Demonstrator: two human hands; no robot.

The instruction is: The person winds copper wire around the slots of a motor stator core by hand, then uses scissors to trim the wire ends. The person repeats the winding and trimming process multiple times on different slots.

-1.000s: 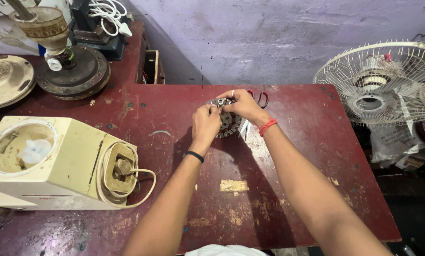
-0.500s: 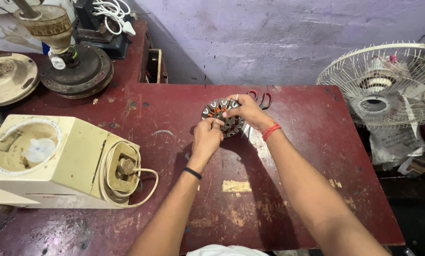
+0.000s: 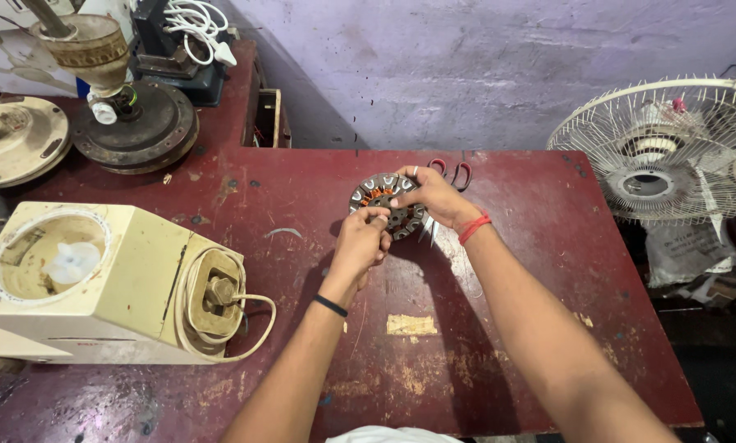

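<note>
Purple plaster wall (image 3: 483, 66) behind, worn dark-red table (image 3: 532, 328) filling most of the view. Far right, off the table edge: white pedestal fan w/ wire guard (image 3: 672, 152). Left side of table: cream mixer base (image 3: 97, 283) lying on its side, its cord wound round the end. Back left: dark round motor housing (image 3: 134, 127) w/ a beige part on top, plus a cream disc-shaped cover (image 3: 15, 148) at the edge. White cable coil (image 3: 200, 25) at top.

Centre-back of table: round motor stator (image 3: 388, 205), grey metal w/ copper windings, tilted up between both hands. Right hand (image 3: 434, 197), red band at wrist, grips the stator's top and right rim, fingers curled over it. Left hand (image 3: 364, 242), black band at wrist, thumb & forefinger pinched at the stator's lower-left edge; can't tell if they nip a wire. Red-handled scissors (image 3: 450, 172) just behind the right hand. Small tan patch (image 3: 411, 325) on the table, nearer the body.
</note>
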